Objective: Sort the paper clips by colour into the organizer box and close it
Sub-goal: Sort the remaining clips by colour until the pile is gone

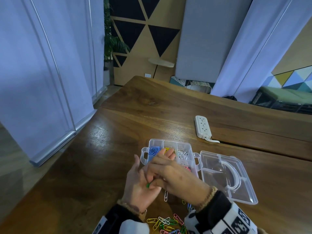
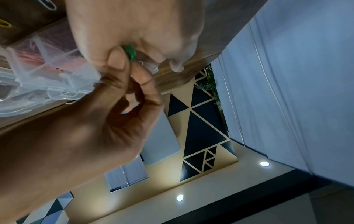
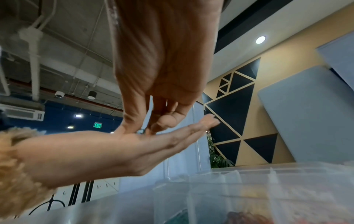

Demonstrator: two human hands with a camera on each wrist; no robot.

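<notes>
A long wooden table (image 1: 118,149) of dark, glossy planks carries the work. Pale blue-grey panels stand to the left and at the far right, and the far wall is tan with black triangles (image 1: 162,38); a potted plant (image 1: 111,43) stands in the gap beside it. A white power strip (image 1: 202,126) lies on the table, far and right of the box.

The clear organizer box (image 1: 170,152) sits open near the middle of the table. Its far compartments hold blue clips (image 1: 154,151) on the left, yellow clips (image 1: 167,149) in the middle and white clips (image 1: 183,154) on the right; pink or red ones show just nearer, partly hidden by the hands. The hinged lid (image 1: 226,176) lies flat to the right of the box. A loose pile of mixed clips (image 1: 167,224) rests at the near edge, between the wrists, and a single white clip (image 1: 166,195) lies just below the hands.

The left hand (image 1: 140,181) is held palm up just near of the box, its fingers straight and close together, a green clip (image 1: 148,185) lying on the palm. The right hand (image 1: 175,174) reaches over it from the right. In the left wrist view its thumb (image 2: 116,60) and forefinger pinch the green clip (image 2: 130,52) against the left palm, while the other fingers are curled loosely inward.
</notes>
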